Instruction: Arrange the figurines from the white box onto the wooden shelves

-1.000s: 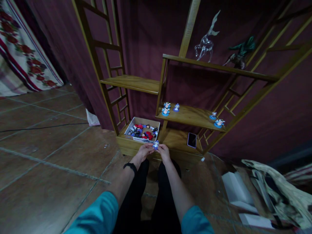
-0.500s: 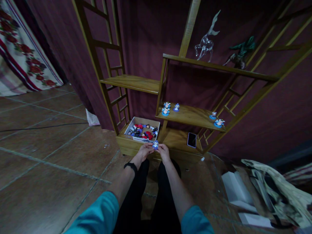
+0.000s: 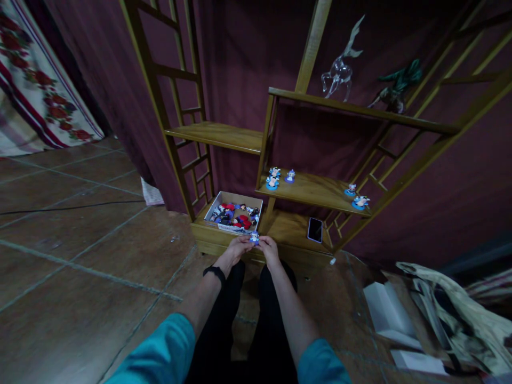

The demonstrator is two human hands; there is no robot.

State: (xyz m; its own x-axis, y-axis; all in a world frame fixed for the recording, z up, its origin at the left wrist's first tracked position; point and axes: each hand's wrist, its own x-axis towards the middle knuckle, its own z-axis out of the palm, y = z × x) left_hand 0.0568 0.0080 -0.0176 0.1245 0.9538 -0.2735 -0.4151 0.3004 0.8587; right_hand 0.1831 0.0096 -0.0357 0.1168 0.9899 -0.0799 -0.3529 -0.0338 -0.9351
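Observation:
A small purple-and-white figurine (image 3: pixel 254 238) is held upright between both hands, in front of the cabinet's bottom ledge. My left hand (image 3: pixel 239 247) pinches its base from the left, and my right hand (image 3: pixel 268 248) grips it from the right. Just beyond them sits a cardboard box (image 3: pixel 219 224) of mixed figurines, red, black and purple among them. On the middle shelf (image 3: pixel 314 190), a similar purple figurine (image 3: pixel 290 176) stands near two blue-based figurines (image 3: pixel 272 182) at the left end. Two more blue-based figurines (image 3: pixel 360 202) stand at its right end.
A phone (image 3: pixel 314 230) lies on the bottom ledge, right of the box. Higher up are a clear glass deer (image 3: pixel 338 74) and a dark green statuette (image 3: pixel 398 88). A bare upper-left shelf (image 3: pixel 218 136) juts out. White boxes (image 3: pixel 390 314) and cloth lie on the floor at right.
The figurine has turned slightly between my fingers. Both hands stay in almost the same place, and the shelf items have not moved.

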